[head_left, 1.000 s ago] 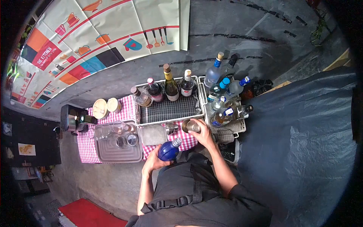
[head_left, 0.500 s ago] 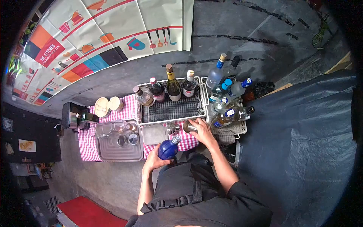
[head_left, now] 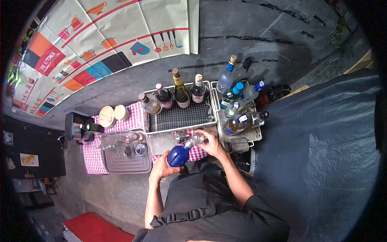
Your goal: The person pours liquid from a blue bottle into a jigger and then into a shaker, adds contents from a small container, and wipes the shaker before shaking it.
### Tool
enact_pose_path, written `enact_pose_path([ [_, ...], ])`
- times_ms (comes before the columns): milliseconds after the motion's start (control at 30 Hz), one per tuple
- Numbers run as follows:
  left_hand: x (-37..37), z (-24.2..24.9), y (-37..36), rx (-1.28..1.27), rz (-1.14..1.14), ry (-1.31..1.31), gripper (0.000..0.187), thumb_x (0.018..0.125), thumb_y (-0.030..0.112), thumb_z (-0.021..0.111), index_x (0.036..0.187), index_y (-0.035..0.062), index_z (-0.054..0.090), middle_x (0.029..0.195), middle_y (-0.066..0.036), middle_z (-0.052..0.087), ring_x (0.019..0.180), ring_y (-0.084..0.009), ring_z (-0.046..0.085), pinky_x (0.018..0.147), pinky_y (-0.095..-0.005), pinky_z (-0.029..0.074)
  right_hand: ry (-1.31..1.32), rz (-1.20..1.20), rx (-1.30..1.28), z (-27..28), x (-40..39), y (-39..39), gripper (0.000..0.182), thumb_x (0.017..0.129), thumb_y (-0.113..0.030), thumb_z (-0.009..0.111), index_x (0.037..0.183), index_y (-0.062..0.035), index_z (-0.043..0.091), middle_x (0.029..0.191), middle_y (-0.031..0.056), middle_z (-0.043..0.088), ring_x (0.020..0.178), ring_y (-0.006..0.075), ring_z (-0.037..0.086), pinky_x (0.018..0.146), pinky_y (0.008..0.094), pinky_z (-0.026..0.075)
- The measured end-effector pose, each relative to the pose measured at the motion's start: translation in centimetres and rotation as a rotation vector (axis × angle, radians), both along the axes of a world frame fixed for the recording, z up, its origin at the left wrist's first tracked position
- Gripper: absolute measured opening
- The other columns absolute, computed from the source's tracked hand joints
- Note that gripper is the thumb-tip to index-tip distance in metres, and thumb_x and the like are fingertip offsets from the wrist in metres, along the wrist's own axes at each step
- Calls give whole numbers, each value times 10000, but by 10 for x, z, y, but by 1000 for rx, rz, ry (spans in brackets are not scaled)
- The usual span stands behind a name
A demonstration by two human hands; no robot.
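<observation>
My left hand [head_left: 162, 167] is wrapped round a dark blue bottle [head_left: 178, 156] with a silvery neck. The bottle leans up and to the right, its mouth right at the rim of a small shiny cup [head_left: 197, 138]. My right hand [head_left: 212, 146] grips that cup from the right, fingers closed at its side. Just left of the cup, a small glass [head_left: 182, 136] stands near a grey flat tray [head_left: 162, 143]. Below them lies a pink checked cloth [head_left: 197, 153].
A white wire basket [head_left: 177, 130] behind holds several bottles. More bottles, including a blue-capped bottle [head_left: 232, 97], crowd a second basket at right. At left, a clear plastic tray [head_left: 125, 165] carries several glasses, near two pale bowls [head_left: 107, 116] and a black appliance [head_left: 74, 126].
My right hand has turned the small cup and brought it left to the bottle's mouth. The blue bottle has tipped further towards the cup.
</observation>
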State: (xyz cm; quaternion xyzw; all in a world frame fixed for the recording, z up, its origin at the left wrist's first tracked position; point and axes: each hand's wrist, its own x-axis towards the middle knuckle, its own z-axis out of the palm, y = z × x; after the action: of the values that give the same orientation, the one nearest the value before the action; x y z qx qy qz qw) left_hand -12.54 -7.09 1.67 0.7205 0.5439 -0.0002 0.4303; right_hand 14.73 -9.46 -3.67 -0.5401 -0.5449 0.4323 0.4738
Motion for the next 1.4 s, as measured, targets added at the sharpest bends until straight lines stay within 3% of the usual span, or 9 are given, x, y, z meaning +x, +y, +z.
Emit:
enact_pose_path([
  [100, 0, 4, 1, 12, -9, -12, 793, 568, 446, 927, 1184, 40, 637, 1064, -213, 747, 1027, -355, 732, 905, -454, 565, -23, -5, 37, 3, -1, 1, 529, 778, 35, 785, 1284, 11, 630, 1209, 138, 707, 1119, 234, 690, 953, 375, 565],
  [367, -1, 10, 3, 18, -43, 27, 838, 561, 462, 913, 1214, 6, 652, 1068, -228, 749, 1024, -357, 734, 921, -446, 568, -133, 6, 66, 5, 1, 1, 537, 727, -11, 716, 1262, -19, 665, 1262, 178, 690, 1189, 353, 654, 1044, 414, 497],
  [567, 1, 19, 7, -45, -28, 89, 851, 518, 437, 930, 1194, -19, 688, 1072, -234, 748, 1023, -344, 740, 930, -434, 573, -183, 51, 14, 10, 2, 0, 577, 744, 72, 711, 1312, -5, 643, 1323, 185, 670, 1247, 316, 641, 1081, 392, 497],
  [667, 2, 22, 9, -65, -43, 107, 826, 514, 428, 926, 1172, -19, 701, 1055, -233, 753, 1006, -342, 745, 926, -436, 576, -179, 50, 0, 8, 1, 0, 578, 738, 81, 696, 1308, 1, 641, 1314, 188, 668, 1246, 323, 638, 1081, 390, 496],
  [733, 2, 24, 11, -111, -56, 155, 849, 537, 505, 908, 1185, 2, 690, 1093, -237, 743, 1057, -347, 725, 965, -440, 556, -175, 50, -7, 7, 1, -1, 579, 735, 82, 692, 1307, 2, 641, 1310, 187, 668, 1245, 324, 638, 1081, 389, 496],
  [1400, 3, 28, 16, -128, -85, 193, 810, 536, 499, 907, 1143, -3, 718, 1064, -239, 750, 1030, -346, 737, 940, -441, 570, -125, 50, -15, 0, -2, -1, 586, 703, 111, 650, 1284, 34, 635, 1286, 194, 669, 1244, 324, 633, 1080, 379, 488],
])
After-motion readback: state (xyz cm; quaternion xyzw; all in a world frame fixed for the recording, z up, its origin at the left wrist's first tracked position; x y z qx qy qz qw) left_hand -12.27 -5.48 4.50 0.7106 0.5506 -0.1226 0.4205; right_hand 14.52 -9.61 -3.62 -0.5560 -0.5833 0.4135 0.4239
